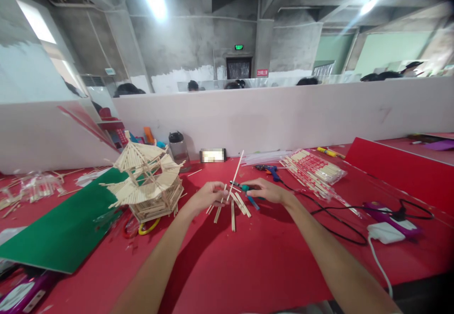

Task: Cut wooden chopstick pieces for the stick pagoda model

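My left hand (210, 195) is closed, its fingertips pinching a thin wooden stick (237, 172) that slants up and away to the right. My right hand (268, 191) grips a pair of cutting pliers (245, 188) with green-blue handles. Their dark jaws point left and lie at the stick; whether they touch it I cannot tell. Below both hands, several short cut sticks (233, 215) lie fanned out on the red table (227, 266). To the left of my left hand stands a tiered pagoda model (152, 186) built of the same pale sticks.
A green board (67, 224) lies at left under the model's side. Behind are a clear bottle (179, 148) and a phone (213, 155). To the right are a blue glue gun (273, 172), bagged sticks (312, 170), black cable and a white charger (386, 232). A white partition (269, 120) closes the back.
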The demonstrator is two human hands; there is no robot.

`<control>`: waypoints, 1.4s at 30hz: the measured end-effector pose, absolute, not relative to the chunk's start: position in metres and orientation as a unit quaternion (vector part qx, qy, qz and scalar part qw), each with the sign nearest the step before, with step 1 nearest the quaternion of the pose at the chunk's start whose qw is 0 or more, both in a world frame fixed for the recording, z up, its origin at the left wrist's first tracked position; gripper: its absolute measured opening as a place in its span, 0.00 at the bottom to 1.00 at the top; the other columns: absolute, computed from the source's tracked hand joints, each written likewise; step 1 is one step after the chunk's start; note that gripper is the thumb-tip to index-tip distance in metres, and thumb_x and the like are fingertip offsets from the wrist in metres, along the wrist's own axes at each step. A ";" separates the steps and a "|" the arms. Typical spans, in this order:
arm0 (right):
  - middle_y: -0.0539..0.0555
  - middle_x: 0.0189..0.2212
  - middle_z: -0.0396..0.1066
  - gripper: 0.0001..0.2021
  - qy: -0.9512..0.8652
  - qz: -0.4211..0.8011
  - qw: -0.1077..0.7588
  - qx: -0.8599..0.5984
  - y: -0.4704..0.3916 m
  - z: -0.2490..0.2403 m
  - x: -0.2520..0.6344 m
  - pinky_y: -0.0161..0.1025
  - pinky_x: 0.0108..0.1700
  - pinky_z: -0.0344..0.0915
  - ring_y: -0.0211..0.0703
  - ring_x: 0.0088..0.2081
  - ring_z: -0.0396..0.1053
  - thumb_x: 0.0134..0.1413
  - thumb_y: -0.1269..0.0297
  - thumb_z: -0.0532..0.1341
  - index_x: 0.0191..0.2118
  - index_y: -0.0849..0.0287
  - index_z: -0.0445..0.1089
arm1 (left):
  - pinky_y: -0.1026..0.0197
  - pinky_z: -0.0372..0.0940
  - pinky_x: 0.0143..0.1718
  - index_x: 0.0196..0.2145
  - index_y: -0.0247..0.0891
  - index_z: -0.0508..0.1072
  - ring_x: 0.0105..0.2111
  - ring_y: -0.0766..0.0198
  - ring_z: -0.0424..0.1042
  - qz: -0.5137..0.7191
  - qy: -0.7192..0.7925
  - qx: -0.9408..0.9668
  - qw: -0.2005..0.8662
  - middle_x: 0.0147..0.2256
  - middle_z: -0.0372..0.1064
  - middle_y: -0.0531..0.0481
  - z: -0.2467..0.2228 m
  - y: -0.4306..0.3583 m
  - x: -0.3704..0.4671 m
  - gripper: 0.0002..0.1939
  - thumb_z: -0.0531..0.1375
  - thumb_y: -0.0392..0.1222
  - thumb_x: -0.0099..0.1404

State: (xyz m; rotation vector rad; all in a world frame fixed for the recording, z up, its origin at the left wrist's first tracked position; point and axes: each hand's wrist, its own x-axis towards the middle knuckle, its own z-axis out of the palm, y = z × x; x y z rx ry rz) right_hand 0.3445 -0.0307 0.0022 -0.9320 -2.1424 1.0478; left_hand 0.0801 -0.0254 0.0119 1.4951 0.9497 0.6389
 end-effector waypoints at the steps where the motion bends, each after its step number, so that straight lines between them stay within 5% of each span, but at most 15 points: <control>1: 0.57 0.49 0.73 0.22 -0.795 0.393 0.296 -0.355 -0.030 0.001 0.346 0.48 0.55 0.63 0.54 0.51 0.69 0.55 0.56 0.62 0.54 0.59 0.71 | 0.60 0.70 0.36 0.35 0.36 0.69 0.31 0.62 0.76 0.295 0.422 0.643 0.567 0.31 0.76 0.47 0.012 -0.020 0.074 0.18 0.66 0.51 0.55; 7: 0.58 0.56 0.68 0.24 -0.772 0.363 0.353 -0.385 -0.022 -0.009 0.348 0.54 0.60 0.57 0.58 0.57 0.64 0.55 0.55 0.62 0.56 0.59 0.69 | 0.62 0.62 0.34 0.32 0.36 0.72 0.31 0.60 0.74 0.222 0.613 0.738 0.175 0.28 0.75 0.47 0.015 0.004 0.032 0.08 0.61 0.44 0.60; 10: 0.59 0.57 0.67 0.24 -0.773 0.337 0.379 -0.382 -0.021 -0.012 0.345 0.56 0.60 0.57 0.57 0.58 0.63 0.57 0.56 0.60 0.58 0.58 0.67 | 0.62 0.60 0.35 0.31 0.37 0.76 0.33 0.57 0.74 0.127 0.650 0.742 0.101 0.29 0.76 0.44 0.015 0.002 0.027 0.08 0.61 0.44 0.60; 29: 0.58 0.58 0.65 0.24 -0.795 0.235 0.417 -0.372 -0.020 -0.014 0.339 0.52 0.62 0.55 0.51 0.59 0.62 0.61 0.58 0.56 0.61 0.57 0.62 | 0.65 0.59 0.33 0.37 0.40 0.81 0.36 0.57 0.75 0.135 0.607 0.772 0.132 0.32 0.78 0.45 -0.018 0.017 0.033 0.12 0.59 0.46 0.62; 42: 0.60 0.58 0.65 0.25 -0.796 0.222 0.408 -0.388 -0.021 -0.016 0.336 0.54 0.62 0.55 0.54 0.59 0.61 0.60 0.55 0.56 0.61 0.58 0.63 | 0.64 0.61 0.35 0.37 0.40 0.81 0.35 0.58 0.76 0.123 0.597 0.781 0.135 0.34 0.79 0.45 -0.018 0.015 0.032 0.13 0.56 0.36 0.61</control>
